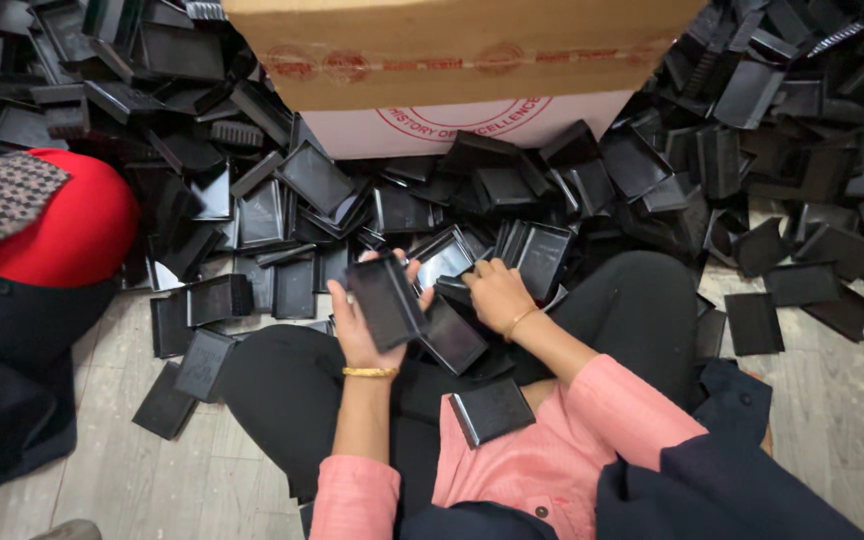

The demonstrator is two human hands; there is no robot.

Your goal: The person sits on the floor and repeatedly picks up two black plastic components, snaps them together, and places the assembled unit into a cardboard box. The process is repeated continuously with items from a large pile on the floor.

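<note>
I sit cross-legged on the floor amid a heap of black plastic tray-like parts [282, 190]. My left hand [357, 325] grips one black rectangular part [387, 300], held up in front of me. My right hand [497, 295] reaches into the pile just beyond my knees, fingers curled on another black part [452, 335] lying beside the held one. A further black part [492, 410] rests on my lap against my pink top.
A cardboard box [452, 60] stands at the far side of the pile. A person in red and dark clothing [42, 230] sits at the left. Loose black parts [752, 320] lie scattered on the grey wooden floor [152, 480] on both sides.
</note>
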